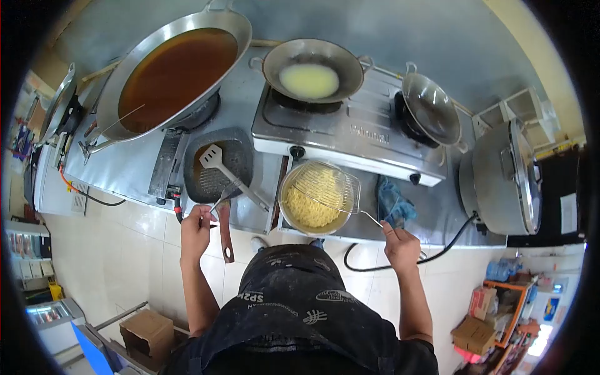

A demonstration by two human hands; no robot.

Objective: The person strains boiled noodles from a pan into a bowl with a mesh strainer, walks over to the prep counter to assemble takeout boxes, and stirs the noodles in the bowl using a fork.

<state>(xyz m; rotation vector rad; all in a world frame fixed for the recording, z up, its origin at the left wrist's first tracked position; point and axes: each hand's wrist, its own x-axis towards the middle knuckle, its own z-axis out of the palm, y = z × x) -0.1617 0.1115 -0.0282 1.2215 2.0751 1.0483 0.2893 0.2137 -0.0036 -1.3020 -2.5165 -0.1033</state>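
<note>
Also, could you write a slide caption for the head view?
Right hand holding a wire strainer over a bowl of yellow food, left hand holding a slim metal utensil.

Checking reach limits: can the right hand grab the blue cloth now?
Probably not straight away: the right hand grips the wire strainer, though the blue cloth lies close by, nothing apparent between.

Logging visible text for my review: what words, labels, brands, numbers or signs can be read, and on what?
"SP2", last character unclear: black printed cloth apron.
Apron's other white prints: too small to read.
Brand lettering on the silver metal two-burner stove: too blurred.
White rectangular label at left: too small.
White paper sheet at far right: no writing legible.
Red-and-white cardboard box at lower right: markings too blurred.
</note>
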